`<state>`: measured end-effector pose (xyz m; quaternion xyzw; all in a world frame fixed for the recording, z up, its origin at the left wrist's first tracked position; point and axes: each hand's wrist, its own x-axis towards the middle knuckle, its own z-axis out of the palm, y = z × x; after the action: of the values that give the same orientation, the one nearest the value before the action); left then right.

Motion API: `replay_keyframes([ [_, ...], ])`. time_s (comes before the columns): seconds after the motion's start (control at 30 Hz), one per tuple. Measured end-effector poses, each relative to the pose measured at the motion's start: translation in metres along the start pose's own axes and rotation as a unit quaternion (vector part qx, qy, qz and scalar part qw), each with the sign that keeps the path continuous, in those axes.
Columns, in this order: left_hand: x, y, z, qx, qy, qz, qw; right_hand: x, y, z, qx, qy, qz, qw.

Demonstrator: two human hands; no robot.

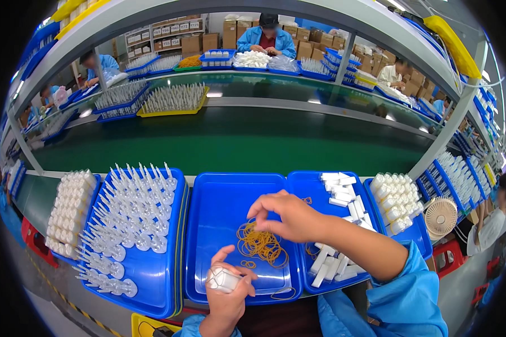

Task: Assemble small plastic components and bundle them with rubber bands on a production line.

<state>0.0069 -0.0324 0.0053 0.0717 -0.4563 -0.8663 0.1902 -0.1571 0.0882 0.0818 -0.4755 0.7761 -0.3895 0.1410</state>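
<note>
My left hand [228, 300] is closed around a small white block in a clear casing [223, 279], low over the front of the middle blue tray [216, 208]. Thin lines cross the block's face; whether they are bands or casing edges is unclear. Over the same tray, my right hand [289, 216] hangs with curled fingers, thumb and index tips slightly apart, and nothing visible between them. Just below those fingertips lies a loose pile of tan rubber bands [261, 246]. A few single bands lie apart from the pile.
Left stands a blue tray of clear, round-based pieces with upright spikes [132, 210], beside stacked white pieces [70, 210]. White oblong blocks [334, 267] fill the right tray. Beyond are more white pieces [396, 199], a small fan [441, 218] and a green conveyor [236, 137]. Co-workers [267, 42] sit opposite.
</note>
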Motion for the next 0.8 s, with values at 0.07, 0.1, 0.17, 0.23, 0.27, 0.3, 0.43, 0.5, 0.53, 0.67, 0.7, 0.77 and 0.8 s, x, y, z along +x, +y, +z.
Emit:
replay_keyframes([
  [0.07, 0.003, 0.003, 0.005, -0.043, -0.039, -0.026, 0.998, -0.017, -0.015, 0.003, -0.018, -0.013, -0.026, 0.999],
  [0.1, 0.003, 0.004, 0.008, -0.063, -0.058, -0.038, 0.996, -0.027, -0.020, 0.006, -0.026, -0.019, -0.040, 0.999],
  [0.17, 0.008, 0.005, -0.004, -0.279, -0.273, -0.210, 0.896, -0.047, -0.026, 0.012, -0.025, 0.008, -0.079, 0.997],
  [0.23, -0.004, 0.012, -0.012, -0.401, -0.406, -0.278, 0.773, -0.062, -0.023, 0.018, -0.063, 0.056, -0.136, 0.987],
  [0.27, -0.015, 0.018, -0.013, -0.426, -0.453, -0.271, 0.735, -0.072, -0.023, 0.015, -0.062, 0.071, -0.150, 0.984],
  [0.3, -0.017, 0.033, -0.011, -0.424, -0.486, -0.306, 0.700, -0.081, -0.024, 0.015, -0.065, 0.086, -0.157, 0.982],
  [0.43, -0.014, 0.012, 0.007, -0.006, -0.423, -0.041, 0.905, -0.118, -0.041, 0.026, 0.655, 0.174, 0.032, 0.734],
  [0.5, -0.015, -0.001, 0.012, 0.201, -0.327, 0.054, 0.922, -0.130, -0.046, 0.024, 0.728, 0.112, 0.042, 0.675],
  [0.53, -0.013, -0.007, 0.013, 0.243, -0.311, 0.044, 0.918, -0.133, -0.056, 0.024, 0.570, 0.056, 0.054, 0.818],
  [0.67, -0.002, -0.011, 0.022, 0.261, -0.286, -0.059, 0.920, -0.138, -0.069, 0.043, 0.264, -0.154, -0.077, 0.949],
  [0.7, 0.002, -0.007, 0.022, 0.233, -0.279, -0.103, 0.926, -0.142, -0.067, 0.052, 0.274, -0.102, -0.136, 0.946],
  [0.77, 0.006, 0.002, 0.021, 0.075, -0.290, -0.212, 0.930, -0.156, -0.042, 0.060, 0.585, -0.094, -0.148, 0.792],
  [0.8, 0.003, 0.002, 0.020, -0.016, -0.266, -0.226, 0.937, -0.159, -0.022, 0.069, 0.644, -0.073, -0.211, 0.731],
])
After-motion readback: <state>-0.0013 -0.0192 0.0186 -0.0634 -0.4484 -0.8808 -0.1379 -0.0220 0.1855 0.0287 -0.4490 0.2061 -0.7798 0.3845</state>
